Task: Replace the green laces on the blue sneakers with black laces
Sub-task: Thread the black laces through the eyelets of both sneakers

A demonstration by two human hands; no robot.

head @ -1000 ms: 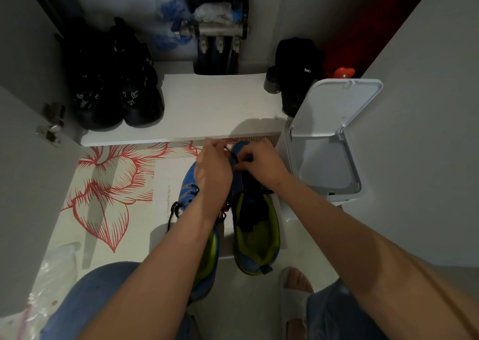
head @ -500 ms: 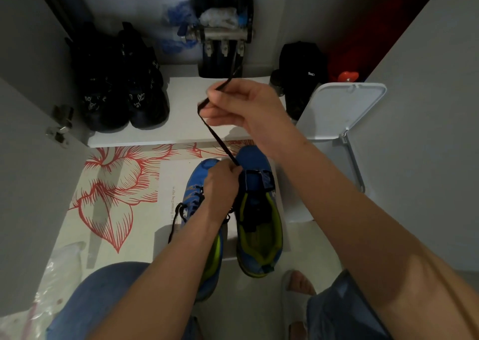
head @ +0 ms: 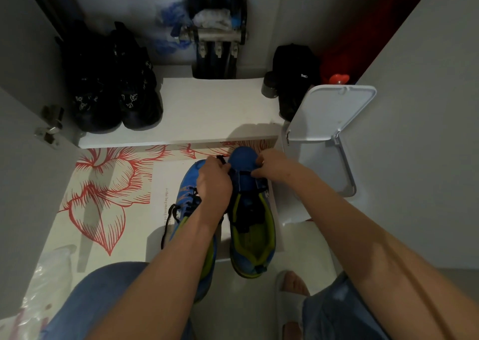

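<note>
Both forearms reach forward and down from the lower edge of the view and meet at the toe end of the right-hand blue sneaker. It stands on the floor just beside the left-hand blue sneaker, toes toward the white shelf. The left hand lies knuckles up over the gap between the shoes, wrist bent down, its fingers curled narrow and pinching the black lace at the shoe's left edge. The right hand comes in from the other side with fingers bent tight, pinching the same lace at the right edge — a short black bar of it runs across the tongue between the two hands. The left-hand sneaker already carries black lacing, partly hidden under the left forearm
</note>
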